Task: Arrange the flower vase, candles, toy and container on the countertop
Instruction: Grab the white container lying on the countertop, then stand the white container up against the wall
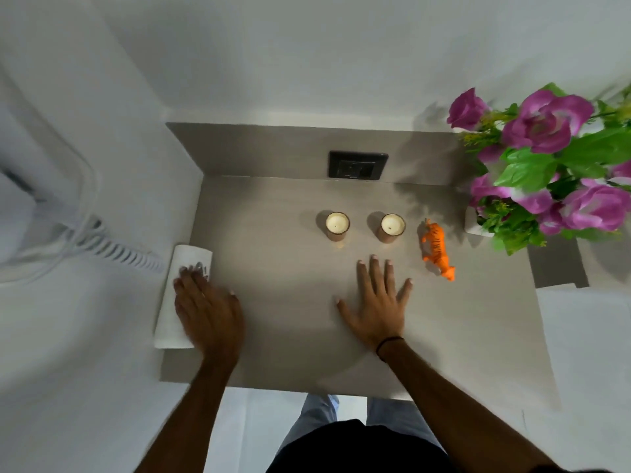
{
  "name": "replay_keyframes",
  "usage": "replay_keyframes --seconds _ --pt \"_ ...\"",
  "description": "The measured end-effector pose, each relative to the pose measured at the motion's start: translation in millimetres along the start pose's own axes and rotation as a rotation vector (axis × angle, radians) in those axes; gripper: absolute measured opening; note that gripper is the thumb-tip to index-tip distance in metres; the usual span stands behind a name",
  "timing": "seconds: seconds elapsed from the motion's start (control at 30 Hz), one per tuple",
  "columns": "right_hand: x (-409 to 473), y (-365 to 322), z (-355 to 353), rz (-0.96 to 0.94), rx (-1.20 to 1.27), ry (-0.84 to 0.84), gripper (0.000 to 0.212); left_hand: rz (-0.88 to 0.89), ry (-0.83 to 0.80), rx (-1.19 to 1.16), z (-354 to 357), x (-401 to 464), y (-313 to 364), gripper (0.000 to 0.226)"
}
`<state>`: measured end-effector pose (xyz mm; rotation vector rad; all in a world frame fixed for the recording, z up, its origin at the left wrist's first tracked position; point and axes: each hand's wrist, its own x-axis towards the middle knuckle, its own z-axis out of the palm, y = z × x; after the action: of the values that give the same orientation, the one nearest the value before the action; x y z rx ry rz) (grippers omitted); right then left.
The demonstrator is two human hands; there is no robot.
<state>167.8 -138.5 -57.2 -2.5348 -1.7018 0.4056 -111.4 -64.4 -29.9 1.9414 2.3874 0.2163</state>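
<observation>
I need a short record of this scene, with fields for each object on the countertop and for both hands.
candles: two, upright, side by side, centre
toy: orange tiger, right of the candles
flower vase: white, far right, purple flowers
container: white, lying at the left edge
left hand: on the container, blurred
right hand: flat, open, empty, near the candles
countertop: grey

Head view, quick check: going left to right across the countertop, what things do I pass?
White container under the left hand → left candle → right candle → orange toy tiger → flower vase.
</observation>
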Motion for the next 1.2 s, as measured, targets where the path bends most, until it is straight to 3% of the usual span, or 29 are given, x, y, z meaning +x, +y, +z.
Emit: replay_keyframes --seconds 0.23,0.33,0.4,0.47,0.53,0.63,0.77,0.97,1.1,1.2 --pt "-0.7 2.8 17.1 0.007 -0.042 0.021 0.089 -0.283 -0.268 0.18 -41.1 16.6 -14.1 0.082" --pt "-1.6 4.0 16.7 0.003 -0.052 0.033 0.088 -0.437 -0.465 -0.058 -47.8 38.9 -18.1 0.095" --pt "-2.5 3.8 15.9 0.0 -0.053 0.034 0.088 -0.455 -0.567 -0.23 -48.0 45.5 -18.4 0.092" --pt "-3.4 3.1 15.4 -0.005 -0.046 0.032 0.088 -0.371 -0.521 -0.382 -48.6 41.7 -10.2 0.082" --pt "-3.6 2.6 14.2 -0.003 -0.05 0.032 0.088 -0.27 -0.356 -0.505 -49.2 36.1 4.3 0.076" --pt "-3.7 2.7 14.0 -0.014 -0.048 0.036 0.088 -0.148 -0.152 -0.688 -45.5 30.8 21.4 0.083" --pt "-2.1 3.4 17.5 -0.018 -0.066 0.047 0.088 -0.167 -0.113 -0.804 -34.4 25.2 30.7 0.094" --pt "-2.6 -5.8 7.9 0.003 -0.074 0.03 0.085 -0.167 -0.081 -0.846 -20.4 18.5 19.7 0.091" --pt "12.6 -57.7 -11.8 -0.161 0.383 0.096 0.053 -0.226 -0.068 -0.922 -13.3 9.1 8.6 0.065" --pt "42.4 -125.7 -25.7 -0.319 0.704 -0.092 0.049 -0.261 -0.074 -0.953 -12.8 10.6 11.0 0.054"
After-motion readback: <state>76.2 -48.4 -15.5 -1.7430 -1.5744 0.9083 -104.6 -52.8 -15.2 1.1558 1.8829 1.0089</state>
